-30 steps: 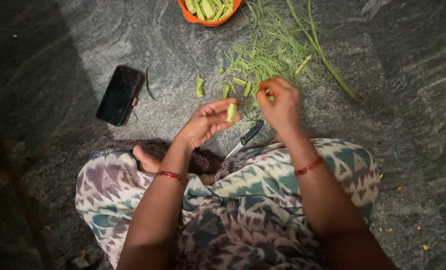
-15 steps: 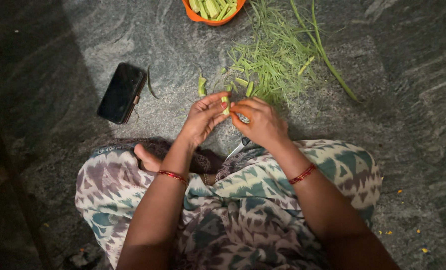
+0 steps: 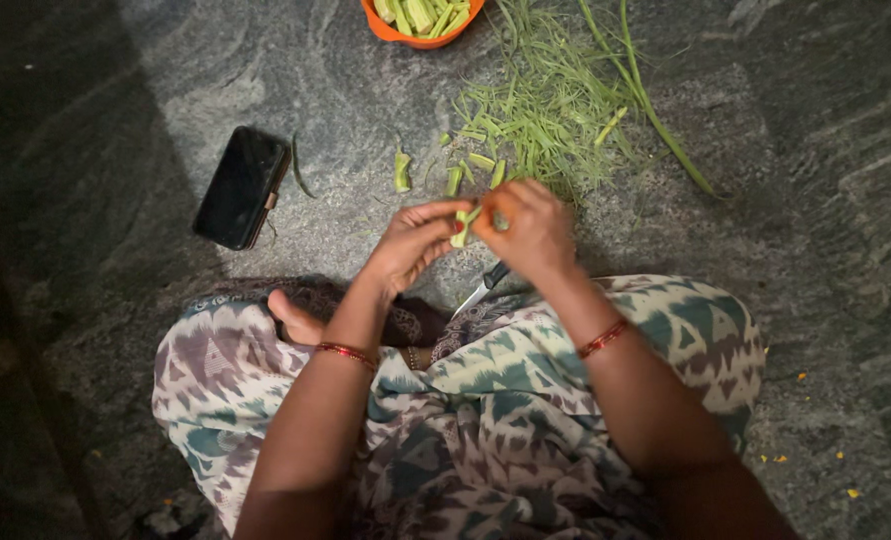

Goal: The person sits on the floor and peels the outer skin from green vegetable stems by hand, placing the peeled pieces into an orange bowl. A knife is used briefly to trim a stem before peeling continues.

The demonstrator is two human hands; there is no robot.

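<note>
We are seated cross-legged on a grey stone floor, looking down at our lap, which is covered in patterned cloth. Our left hand and right hand meet just above our knees, and both sets of fingers are pinched closed around a short green vegetable piece held between them. A knife lies beneath our hands, its blade pointing toward our lap. Each wrist wears a red bangle. Just beyond our hands, several cut green pieces lie on the floor beside a loose heap of thin green strings and stalks. At the top edge sits an orange bowl holding more green pieces. To the left, well apart from our hands, a black phone rests on the floor.
</note>
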